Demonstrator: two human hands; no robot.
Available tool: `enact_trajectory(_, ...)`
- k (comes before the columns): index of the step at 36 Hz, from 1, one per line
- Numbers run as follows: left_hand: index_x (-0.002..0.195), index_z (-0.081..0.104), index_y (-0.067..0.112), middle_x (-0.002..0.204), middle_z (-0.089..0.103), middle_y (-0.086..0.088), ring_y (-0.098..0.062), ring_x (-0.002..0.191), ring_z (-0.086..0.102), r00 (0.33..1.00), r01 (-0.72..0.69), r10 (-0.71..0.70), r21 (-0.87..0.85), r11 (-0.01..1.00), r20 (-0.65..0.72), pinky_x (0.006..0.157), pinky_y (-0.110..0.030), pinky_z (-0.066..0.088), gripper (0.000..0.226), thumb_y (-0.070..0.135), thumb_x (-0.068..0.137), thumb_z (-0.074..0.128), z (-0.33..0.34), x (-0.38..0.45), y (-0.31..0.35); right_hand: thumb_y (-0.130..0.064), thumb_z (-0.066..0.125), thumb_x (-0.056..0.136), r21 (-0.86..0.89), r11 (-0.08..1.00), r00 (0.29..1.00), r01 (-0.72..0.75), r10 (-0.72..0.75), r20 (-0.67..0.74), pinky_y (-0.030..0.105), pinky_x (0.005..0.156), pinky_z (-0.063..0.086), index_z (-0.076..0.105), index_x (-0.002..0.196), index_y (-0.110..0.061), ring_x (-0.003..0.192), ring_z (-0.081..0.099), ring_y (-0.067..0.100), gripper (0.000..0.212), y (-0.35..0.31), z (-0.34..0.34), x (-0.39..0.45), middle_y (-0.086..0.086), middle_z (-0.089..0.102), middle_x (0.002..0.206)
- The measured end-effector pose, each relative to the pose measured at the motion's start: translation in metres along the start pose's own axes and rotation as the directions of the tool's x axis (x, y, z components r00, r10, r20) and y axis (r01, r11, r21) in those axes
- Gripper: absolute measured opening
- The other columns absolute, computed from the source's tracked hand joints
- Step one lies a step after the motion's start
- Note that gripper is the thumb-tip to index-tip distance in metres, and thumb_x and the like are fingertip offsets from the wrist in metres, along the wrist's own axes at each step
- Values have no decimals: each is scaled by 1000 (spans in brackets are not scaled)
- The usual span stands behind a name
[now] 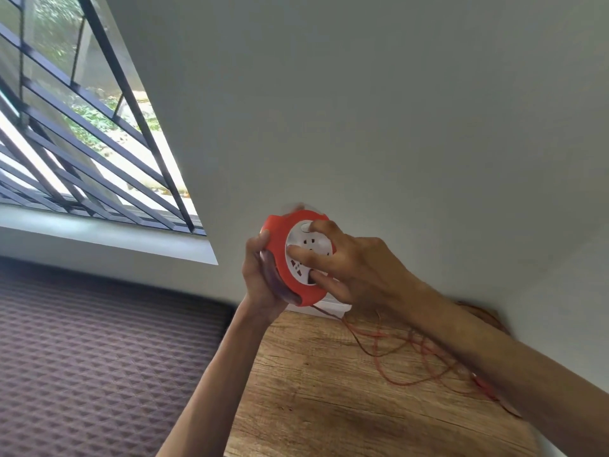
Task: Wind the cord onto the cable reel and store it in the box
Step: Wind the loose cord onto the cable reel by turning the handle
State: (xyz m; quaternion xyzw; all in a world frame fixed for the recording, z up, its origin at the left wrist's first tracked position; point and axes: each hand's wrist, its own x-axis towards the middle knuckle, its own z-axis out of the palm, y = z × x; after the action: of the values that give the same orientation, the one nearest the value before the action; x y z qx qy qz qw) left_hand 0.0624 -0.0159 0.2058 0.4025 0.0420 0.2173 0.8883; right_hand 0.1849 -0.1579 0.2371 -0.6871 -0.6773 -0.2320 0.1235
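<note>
- Nearest the camera, two bare forearms enter from the lower edge and lower right of the frame and meet at centre.
- Left hand [263, 275], centre frame: its grip is closed around the red rim of the cable reel [296, 258], thumb at the upper edge, fingers curled under the lower edge.
- Right hand [349, 262], just right of centre: fingers spread over the reel's white socket face, fingertips [296, 250] pressed on it, one finger set in a recess near its lower edge; the grip pinches nothing.
- Cable reel: round, red casing, white face with socket holes, held upright in the air in front of the pale wall [362, 110], above the far edge of the counter [313, 374].
- Cord [405, 357]: thin and red, leaving the bottom of the reel and lying in loose loops on the wood-grain counter, lower right of the frame, partly hidden behind the right forearm.
- Dark patterned surface [99, 357] in the lower left, beside the counter.
- Barred window [82, 110] in the upper left, greenery beyond it.
</note>
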Motion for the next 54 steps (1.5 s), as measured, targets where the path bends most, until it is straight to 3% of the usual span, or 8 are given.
enact_trajectory(10,165,36,2,142,57,-27,-42,123,62,998,-35,34,39,999,49,95,-51,58,109,64,85,76,1,7,1,-67,62,93,140,944,943,-299,315,-109,26,56,56,65,143,-20,59,74,20,68,-14,11,2,1,83,92)
enact_trajectory(15,164,36,2,143,57,-28,-44,124,60,999,-36,36,16,999,29,99,-52,54,110,66,84,75,5,8,-5,-79,63,88,653,137,433,-745,844,316,17,48,52,79,74,-13,45,67,6,69,-18,9,21,-5,70,53)
enact_trajectory(18,163,38,4,139,61,-26,-41,117,64,999,-43,42,47,998,32,94,-51,55,106,66,85,73,4,10,-6,-61,58,102,630,-84,366,-772,752,549,18,43,42,80,67,-7,35,53,5,68,-12,5,16,-3,58,41)
enact_trajectory(23,164,35,1,145,56,-28,-45,124,58,999,-9,8,24,1000,44,98,-53,53,106,65,88,71,2,8,-9,-48,55,109,599,396,619,-696,753,222,27,62,59,79,82,-14,51,70,10,50,-18,5,14,-4,72,58)
enact_trajectory(28,165,31,-5,139,63,-23,-38,122,66,1000,-30,30,-6,1000,-6,96,-48,60,108,63,90,70,-1,7,-9,-41,68,100,206,937,957,-282,291,-12,32,66,64,59,144,-24,80,75,21,48,-8,2,3,3,70,131)
enact_trajectory(34,160,47,1,136,67,-21,-39,122,66,1000,4,-5,-32,999,-20,96,-50,59,93,66,94,58,-12,8,-14,-42,68,97,204,965,986,-166,158,54,7,64,40,52,155,-29,64,52,4,61,4,-6,1,5,70,140)
enact_trajectory(47,137,75,13,129,75,-15,-33,118,71,983,172,-168,-63,983,75,95,-49,60,76,66,99,36,-15,0,-18,-52,71,98,8,995,994,102,-102,31,29,55,56,61,151,-27,68,76,25,59,18,2,-12,13,79,119)
enact_trajectory(54,164,30,-6,144,56,-29,-40,127,64,999,35,-32,-86,996,32,102,-50,57,95,56,99,60,-16,7,-40,-72,68,85,193,879,890,-437,453,-51,38,66,62,77,126,-21,67,76,26,66,-13,16,-6,3,81,79)
